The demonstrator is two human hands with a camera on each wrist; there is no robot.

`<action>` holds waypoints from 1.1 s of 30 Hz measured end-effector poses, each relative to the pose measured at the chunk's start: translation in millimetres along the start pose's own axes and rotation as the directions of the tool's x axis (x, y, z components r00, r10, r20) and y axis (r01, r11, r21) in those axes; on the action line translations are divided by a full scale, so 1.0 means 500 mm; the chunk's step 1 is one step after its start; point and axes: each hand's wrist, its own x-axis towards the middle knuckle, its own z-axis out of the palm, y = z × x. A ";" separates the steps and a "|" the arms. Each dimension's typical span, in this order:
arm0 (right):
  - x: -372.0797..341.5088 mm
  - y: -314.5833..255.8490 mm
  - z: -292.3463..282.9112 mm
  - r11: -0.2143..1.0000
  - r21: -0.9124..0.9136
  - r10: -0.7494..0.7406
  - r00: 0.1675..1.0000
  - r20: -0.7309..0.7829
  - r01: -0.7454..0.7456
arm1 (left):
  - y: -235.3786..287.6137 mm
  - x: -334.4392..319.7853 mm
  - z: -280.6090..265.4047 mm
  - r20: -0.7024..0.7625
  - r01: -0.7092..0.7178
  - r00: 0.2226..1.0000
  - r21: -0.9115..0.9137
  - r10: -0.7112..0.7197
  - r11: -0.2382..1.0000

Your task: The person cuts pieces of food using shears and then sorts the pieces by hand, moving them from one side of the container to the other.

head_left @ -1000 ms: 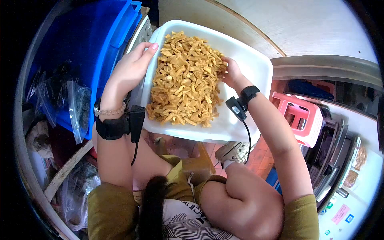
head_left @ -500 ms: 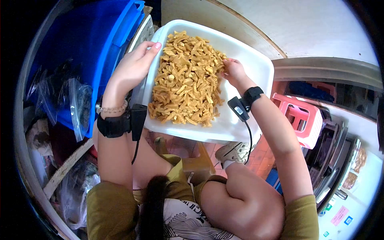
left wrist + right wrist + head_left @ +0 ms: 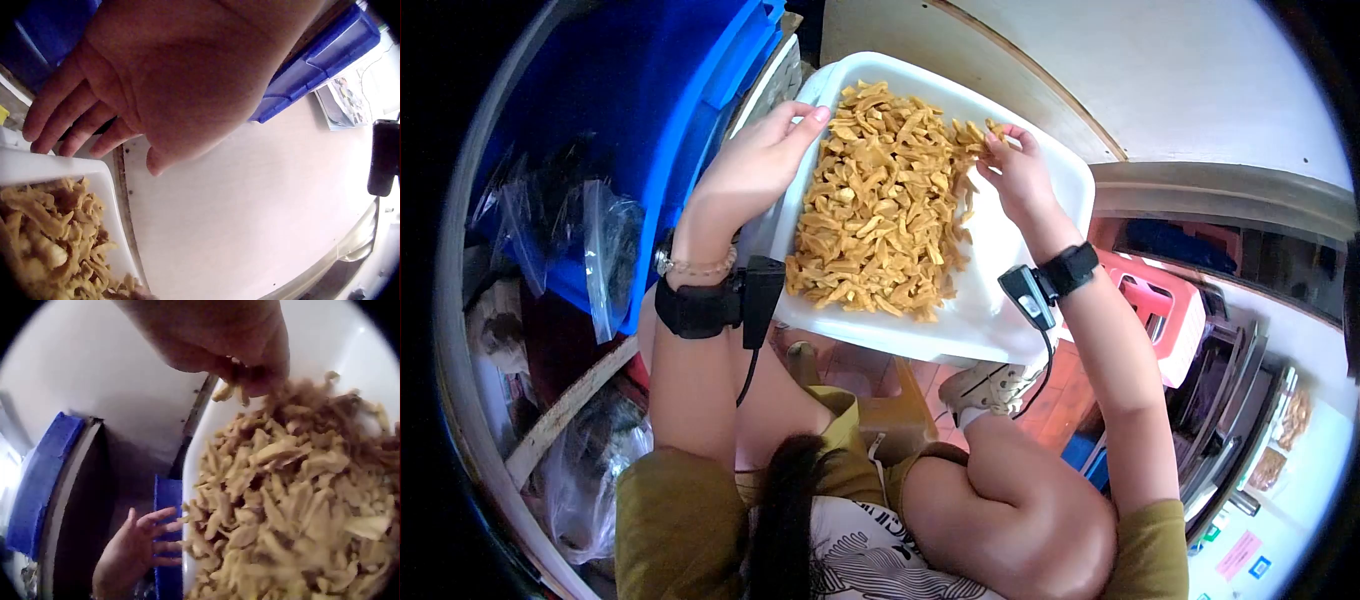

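A white plastic tub point(image 3: 1000, 300) holds a thick heap of yellow-brown food strips point(image 3: 880, 200), piled towards its left side. At the tub's far left rim, my left hand point(image 3: 752, 165) rests with its fingers extended; the left wrist view shows the fingertips point(image 3: 69, 147) right at the rim and the thumb held apart. My right hand point(image 3: 1022, 175) is over the heap's upper right edge, pinching a few of the yellow-brown strips point(image 3: 230, 392) between thumb and fingers. Those strips are partly hidden by the fingertips.
Large blue bins point(image 3: 690, 120) with clear plastic bags point(image 3: 605, 260) stand at the left. A pale panel point(image 3: 1180, 80) is beyond the tub. To the right is a pink stool point(image 3: 1170, 310). The person's knees and a shoe point(image 3: 990, 385) are below the tub.
My right hand has moved from the heap's edge slightly up and right, and strips now show in its fingers. My left hand stays at the rim. The tub appears shifted slightly right.
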 end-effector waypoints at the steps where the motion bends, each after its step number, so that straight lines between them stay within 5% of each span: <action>1: -0.014 -0.019 0.011 1.000 -0.001 0.000 1.000 0.004 0.000 | 0.001 -0.002 0.000 -0.021 -0.022 1.000 -0.003 0.022 1.000; 4: -0.060 -0.073 0.046 1.000 0.010 -0.007 0.985 0.173 0.005 | 0.000 0.000 0.000 -0.026 -0.007 1.000 0.014 0.007 1.000; 9: -0.104 -0.115 0.111 0.965 -0.242 0.007 0.919 0.393 0.097 | -0.006 0.000 0.000 -0.024 -0.031 0.999 -0.010 0.031 0.999; 13: -0.101 -0.101 0.128 0.949 -0.311 0.089 0.897 0.433 0.056 | -0.009 0.002 0.000 -0.022 -0.023 0.999 0.003 0.023 1.000; 19: -0.096 -0.150 0.059 0.941 -0.308 0.013 0.897 0.442 0.138 | -0.008 0.001 -0.001 -0.023 0.015 1.000 0.054 -0.014 0.998; 23: -0.024 -0.132 -0.030 0.835 -0.526 0.023 0.946 0.324 0.160 | -0.003 -0.001 0.000 -0.015 -0.004 1.000 0.043 0.004 0.999; 25: 0.017 -0.074 -0.078 0.248 -0.890 -0.103 0.924 0.368 0.383 | -0.006 0.001 0.000 -0.013 -0.003 1.000 0.028 0.003 1.000; 33: 0.047 0.107 -0.078 0.281 -0.795 -0.219 0.842 0.493 0.538 | -0.001 0.000 -0.002 0.030 0.045 0.999 -0.035 -0.044 0.998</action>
